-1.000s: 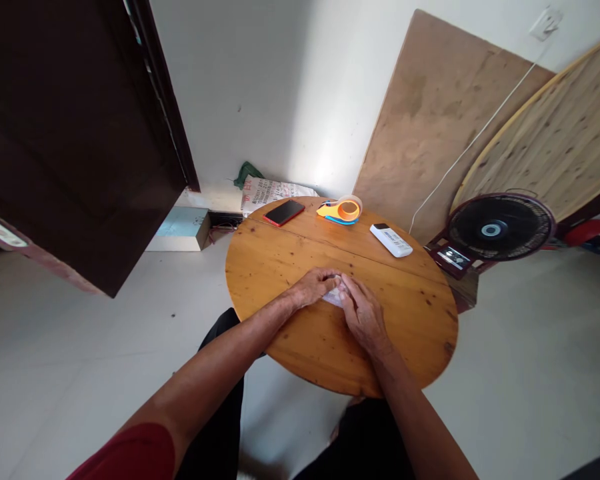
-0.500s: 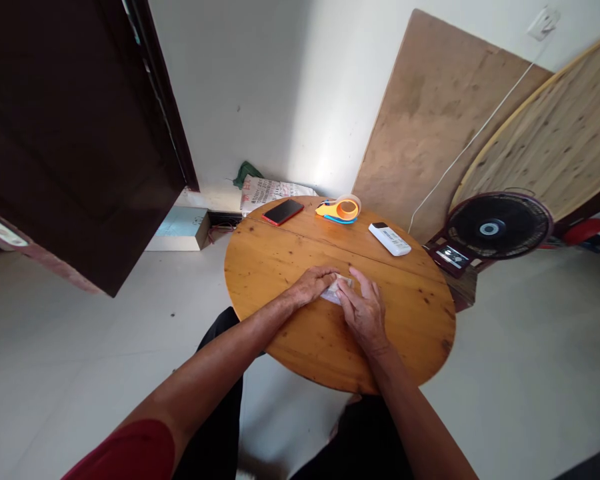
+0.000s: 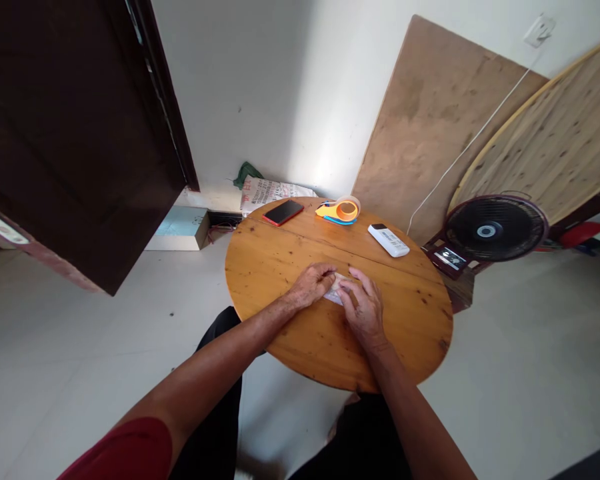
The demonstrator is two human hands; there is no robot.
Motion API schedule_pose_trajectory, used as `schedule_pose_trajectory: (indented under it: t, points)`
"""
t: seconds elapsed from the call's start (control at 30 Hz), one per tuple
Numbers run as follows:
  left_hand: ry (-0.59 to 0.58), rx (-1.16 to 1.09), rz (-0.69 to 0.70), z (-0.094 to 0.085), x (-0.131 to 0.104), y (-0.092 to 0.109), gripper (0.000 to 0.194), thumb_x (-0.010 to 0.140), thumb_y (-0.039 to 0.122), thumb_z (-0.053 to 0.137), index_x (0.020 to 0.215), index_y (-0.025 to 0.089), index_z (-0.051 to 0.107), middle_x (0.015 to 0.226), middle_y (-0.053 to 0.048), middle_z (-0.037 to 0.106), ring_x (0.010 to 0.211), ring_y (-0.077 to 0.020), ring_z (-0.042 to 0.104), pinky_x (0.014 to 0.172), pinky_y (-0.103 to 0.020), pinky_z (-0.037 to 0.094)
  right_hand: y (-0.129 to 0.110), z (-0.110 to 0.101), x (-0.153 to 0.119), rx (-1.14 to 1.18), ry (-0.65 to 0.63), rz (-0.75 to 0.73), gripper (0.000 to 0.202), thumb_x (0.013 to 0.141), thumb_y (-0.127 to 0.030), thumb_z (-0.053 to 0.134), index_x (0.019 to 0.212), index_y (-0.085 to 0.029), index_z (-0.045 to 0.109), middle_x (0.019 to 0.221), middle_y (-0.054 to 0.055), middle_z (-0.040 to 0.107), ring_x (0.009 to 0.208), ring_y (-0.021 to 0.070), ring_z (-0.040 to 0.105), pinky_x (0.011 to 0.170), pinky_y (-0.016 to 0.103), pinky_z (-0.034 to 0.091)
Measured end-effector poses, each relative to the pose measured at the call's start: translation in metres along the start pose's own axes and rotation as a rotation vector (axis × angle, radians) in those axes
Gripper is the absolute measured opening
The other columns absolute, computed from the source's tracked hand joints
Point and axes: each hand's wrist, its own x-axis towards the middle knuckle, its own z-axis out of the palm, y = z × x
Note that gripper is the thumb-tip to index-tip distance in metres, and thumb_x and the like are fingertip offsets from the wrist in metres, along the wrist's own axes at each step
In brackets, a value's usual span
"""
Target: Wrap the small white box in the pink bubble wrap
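Observation:
A small whitish, partly see-through packet or sheet (image 3: pixel 334 295) lies on the round wooden table (image 3: pixel 300 347) between my hands; its exact nature is too small to tell. My left hand (image 3: pixel 312 285) is closed on its left side, fingertips pressed on its top. From the right, my right hand (image 3: pixel 365 303) grips the same piece with thumb and fingers. The fingers cover much of it.
Along the table's far side are a red-edged phone (image 3: pixel 283 212), an orange and blue tape dispenser (image 3: pixel 341 211) and a white remote-like device (image 3: pixel 389 241). A fan (image 3: pixel 489 231) stands right of the table, a dark door (image 3: pixel 80 133) at left.
The fingers of my right hand have drawn in slightly over the whitish piece. My left hand has barely moved. The view has shifted a little.

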Motion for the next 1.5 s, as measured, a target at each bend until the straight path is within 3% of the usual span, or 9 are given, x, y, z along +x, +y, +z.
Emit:
schedule_pose_trajectory:
  t: [0.1, 0.27, 0.43, 0.8, 0.93, 1.07, 1.33, 1.5]
  points:
    - [-0.013, -0.018, -0.011, 0.0003, 0.0006, 0.0004, 0.033, 0.085, 0.024, 0.05, 0.113, 0.013, 0.065, 0.109, -0.01, 0.068, 0.098, -0.0188, 0.061, 0.092, -0.033, 0.048, -0.0005, -0.0006, -0.0001, 0.042, -0.021, 0.046, 0.017, 0.088, -0.03, 0.054, 0.098, -0.019, 0.063, 0.123, 0.011, 0.06, 0.11, 0.0256, 0.056, 0.094, 0.043, 0.044]
    - [-0.003, -0.044, -0.021, 0.0009, 0.0013, 0.0001, 0.032, 0.085, 0.022, 0.051, 0.112, 0.013, 0.066, 0.108, -0.01, 0.068, 0.097, -0.0188, 0.061, 0.092, -0.032, 0.049, 0.0004, -0.0004, -0.0003, 0.076, -0.012, 0.103, 0.04, 0.087, -0.033, 0.053, 0.123, -0.016, 0.053, 0.128, 0.015, 0.056, 0.117, 0.0281, 0.052, 0.097, 0.047, 0.042]
    - [-0.017, -0.041, -0.013, 0.0008, 0.0018, 0.0011, 0.031, 0.085, 0.023, 0.052, 0.11, 0.013, 0.067, 0.105, -0.01, 0.068, 0.097, -0.0189, 0.061, 0.092, -0.032, 0.048, 0.0019, 0.0, -0.0007, 0.039, -0.039, 0.078, 0.026, 0.089, -0.031, 0.052, 0.107, -0.02, 0.065, 0.128, 0.013, 0.056, 0.115, 0.0268, 0.054, 0.096, 0.045, 0.043]
    - [-0.009, -0.088, -0.011, 0.0026, 0.0021, -0.0016, 0.03, 0.084, 0.022, 0.052, 0.11, 0.014, 0.066, 0.105, -0.009, 0.067, 0.094, -0.0174, 0.061, 0.09, -0.031, 0.049, 0.0007, -0.0008, -0.0008, -0.046, 0.003, -0.022, 0.02, 0.088, -0.027, 0.055, 0.1, -0.022, 0.069, 0.125, 0.01, 0.059, 0.106, 0.0242, 0.058, 0.092, 0.041, 0.044]
    - [0.059, -0.056, 0.136, 0.0026, 0.0018, 0.0003, 0.031, 0.083, 0.016, 0.051, 0.11, 0.016, 0.066, 0.104, -0.008, 0.063, 0.102, -0.0184, 0.056, 0.096, -0.033, 0.045, 0.0024, 0.0003, -0.0002, -0.027, -0.001, -0.027, 0.019, 0.088, -0.028, 0.055, 0.099, -0.023, 0.069, 0.126, 0.009, 0.058, 0.106, 0.024, 0.057, 0.091, 0.041, 0.044]
    - [0.051, -0.043, 0.228, 0.0018, 0.0018, 0.0024, 0.026, 0.081, 0.01, 0.049, 0.095, 0.016, 0.07, 0.107, -0.009, 0.06, 0.106, -0.0191, 0.054, 0.098, -0.034, 0.043, 0.0024, 0.001, -0.0008, -0.013, -0.012, -0.01, 0.017, 0.088, -0.029, 0.055, 0.096, -0.022, 0.068, 0.127, 0.01, 0.058, 0.107, 0.0241, 0.057, 0.091, 0.04, 0.044]
    - [0.027, -0.083, 0.173, 0.0006, 0.0027, 0.0036, 0.023, 0.08, 0.009, 0.052, 0.086, 0.015, 0.073, 0.1, -0.008, 0.062, 0.102, -0.0178, 0.056, 0.096, -0.031, 0.044, 0.0007, -0.0055, -0.0008, 0.093, 0.078, 0.089, 0.018, 0.089, -0.027, 0.05, 0.101, -0.019, 0.061, 0.121, 0.012, 0.06, 0.114, 0.0249, 0.055, 0.094, 0.041, 0.041]
    - [0.03, -0.145, 0.117, 0.0027, 0.0046, 0.002, 0.02, 0.079, 0.01, 0.054, 0.083, 0.017, 0.073, 0.094, -0.005, 0.065, 0.095, -0.0152, 0.059, 0.09, -0.027, 0.047, 0.0016, -0.0058, -0.0011, 0.043, 0.025, 0.057, 0.023, 0.09, -0.023, 0.045, 0.099, -0.022, 0.067, 0.126, 0.01, 0.056, 0.108, 0.0229, 0.058, 0.093, 0.039, 0.04]
